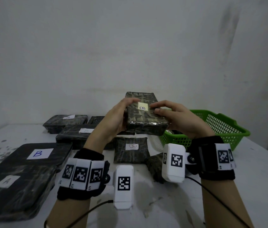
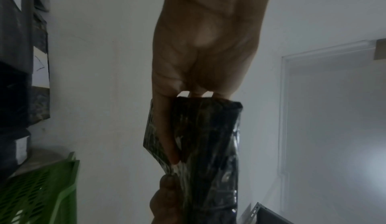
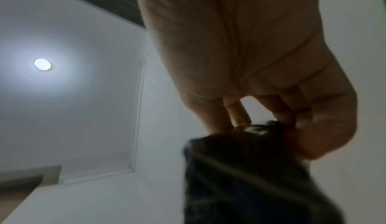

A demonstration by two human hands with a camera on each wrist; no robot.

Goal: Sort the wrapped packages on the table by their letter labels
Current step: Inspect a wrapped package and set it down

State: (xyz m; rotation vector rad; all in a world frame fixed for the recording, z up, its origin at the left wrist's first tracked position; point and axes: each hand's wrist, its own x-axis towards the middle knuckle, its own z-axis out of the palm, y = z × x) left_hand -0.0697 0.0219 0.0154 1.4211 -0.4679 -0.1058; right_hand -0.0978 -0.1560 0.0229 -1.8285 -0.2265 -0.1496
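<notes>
Package marked B point(image 1: 144, 117) is gripped between left hand point(image 1: 113, 120) and right hand point(image 1: 177, 120), raised above the tabletop point(image 1: 163, 203), green basket point(image 1: 225, 127) just beyond the right hand.

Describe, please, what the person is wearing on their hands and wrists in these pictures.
Both hands are bare. The left wrist band and right wrist band are black, carrying white panels with black square-code markers. A white camera housing with its own marker juts from each band, trailing a black cable.

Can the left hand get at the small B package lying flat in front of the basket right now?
Probably not yet: the left hand and right hand both grip the lifted package. The small B package itself lies uncovered below.
</notes>
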